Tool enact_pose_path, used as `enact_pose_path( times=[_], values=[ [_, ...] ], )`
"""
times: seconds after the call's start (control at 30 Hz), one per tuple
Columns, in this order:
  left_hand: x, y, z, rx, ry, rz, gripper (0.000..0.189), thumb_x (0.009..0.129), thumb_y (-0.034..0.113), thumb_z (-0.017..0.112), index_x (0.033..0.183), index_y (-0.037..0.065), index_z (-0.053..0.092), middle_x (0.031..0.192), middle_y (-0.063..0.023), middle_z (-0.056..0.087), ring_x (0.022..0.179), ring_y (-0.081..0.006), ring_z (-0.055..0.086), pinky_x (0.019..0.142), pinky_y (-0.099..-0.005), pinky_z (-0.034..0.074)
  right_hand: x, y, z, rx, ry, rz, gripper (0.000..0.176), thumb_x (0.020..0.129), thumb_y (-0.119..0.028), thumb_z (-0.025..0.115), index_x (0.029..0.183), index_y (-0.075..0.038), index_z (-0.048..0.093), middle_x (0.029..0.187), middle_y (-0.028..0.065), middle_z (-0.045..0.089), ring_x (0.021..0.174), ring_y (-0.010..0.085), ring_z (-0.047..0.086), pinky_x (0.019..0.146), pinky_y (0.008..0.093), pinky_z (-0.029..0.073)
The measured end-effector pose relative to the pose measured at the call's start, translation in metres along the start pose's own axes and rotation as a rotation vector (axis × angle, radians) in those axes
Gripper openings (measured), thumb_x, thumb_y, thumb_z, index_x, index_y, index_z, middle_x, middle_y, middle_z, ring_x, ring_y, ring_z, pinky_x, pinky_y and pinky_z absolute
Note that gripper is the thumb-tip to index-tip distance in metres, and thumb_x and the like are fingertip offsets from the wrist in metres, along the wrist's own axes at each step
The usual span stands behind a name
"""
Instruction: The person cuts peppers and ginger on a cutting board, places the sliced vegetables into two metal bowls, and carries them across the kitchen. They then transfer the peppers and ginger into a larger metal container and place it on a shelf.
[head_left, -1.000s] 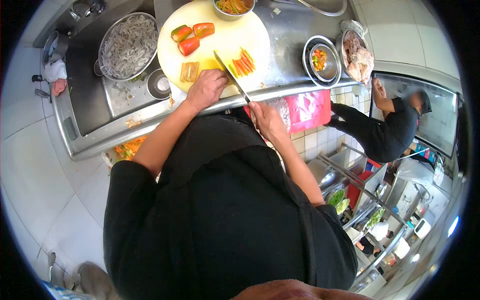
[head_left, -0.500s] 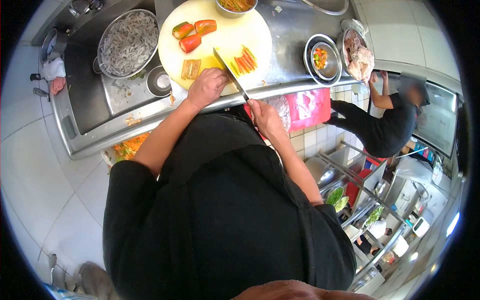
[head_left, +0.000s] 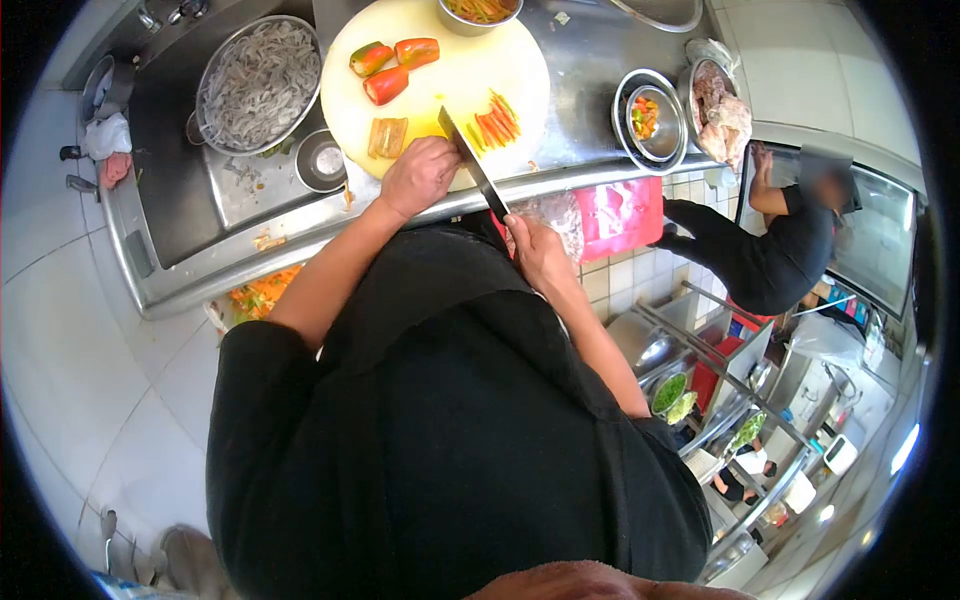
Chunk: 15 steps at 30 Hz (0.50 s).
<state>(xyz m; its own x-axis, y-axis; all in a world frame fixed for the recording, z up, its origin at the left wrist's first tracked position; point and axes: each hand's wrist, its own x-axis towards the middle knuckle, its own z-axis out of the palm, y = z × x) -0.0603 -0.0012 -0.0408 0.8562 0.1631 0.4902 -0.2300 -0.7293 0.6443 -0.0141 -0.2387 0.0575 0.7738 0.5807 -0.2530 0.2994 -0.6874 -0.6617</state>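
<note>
A kitchen knife [head_left: 474, 160] lies slantwise over the round cutting board [head_left: 345, 60], its handle in my right hand [head_left: 540, 250] at the counter's edge. My left hand [head_left: 422, 175] is curled on the board against the blade's left side; whatever its fingers press on is hidden beneath them. Just left of those fingers rests a flattened yellowish pepper piece [head_left: 387, 138]. To the right of the blade lie thin red and orange pepper strips [head_left: 497, 124]. Farther back are three red pepper pieces [head_left: 388, 85], one partly green.
A metal bowl of sliced pepper [head_left: 480, 12] stands at the board's far edge. In the sink on the left sits a colander of greyish strips [head_left: 258, 85] beside a small bowl [head_left: 320, 161]. Rightward are nested bowls [head_left: 650, 120], raw meat [head_left: 722, 125] and another person [head_left: 780, 240].
The blade has shifted slightly right and down, with my right hand lower on the handle side. My left hand stays curled beside it. The view has drifted a little.
</note>
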Motion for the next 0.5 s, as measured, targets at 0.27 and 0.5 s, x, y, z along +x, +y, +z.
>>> enact_pose_path(
  times=[0.27,0.5],
  values=[
    [0.000,-0.004,-0.039,0.054,-0.049,-0.045,0.023,0.082,0.004,0.071,0.105,0.001,0.072,0.112,-0.0157,0.069,0.112,-0.0331,0.064,0.101,-0.0436,0.049,0.012,-0.027,-0.028,0.210,-0.197,0.286,0.057,0.110,-0.049,0.044,0.084,-0.002,0.063,0.059,0.0058,0.056,0.054,0.0160,0.057,0.053,0.0340,0.045],
    [-0.010,-0.048,-0.085,0.163,-0.280,-0.129,0.041,0.082,0.011,0.073,0.122,0.002,0.070,0.129,-0.0176,0.064,0.125,-0.0359,0.057,0.108,-0.0467,0.043,0.003,-0.001,-0.015,0.229,-0.252,0.349,0.057,0.109,-0.051,0.047,0.083,-0.003,0.064,0.060,0.0049,0.056,0.052,0.0157,0.055,0.052,0.0339,0.045]
  ],
)
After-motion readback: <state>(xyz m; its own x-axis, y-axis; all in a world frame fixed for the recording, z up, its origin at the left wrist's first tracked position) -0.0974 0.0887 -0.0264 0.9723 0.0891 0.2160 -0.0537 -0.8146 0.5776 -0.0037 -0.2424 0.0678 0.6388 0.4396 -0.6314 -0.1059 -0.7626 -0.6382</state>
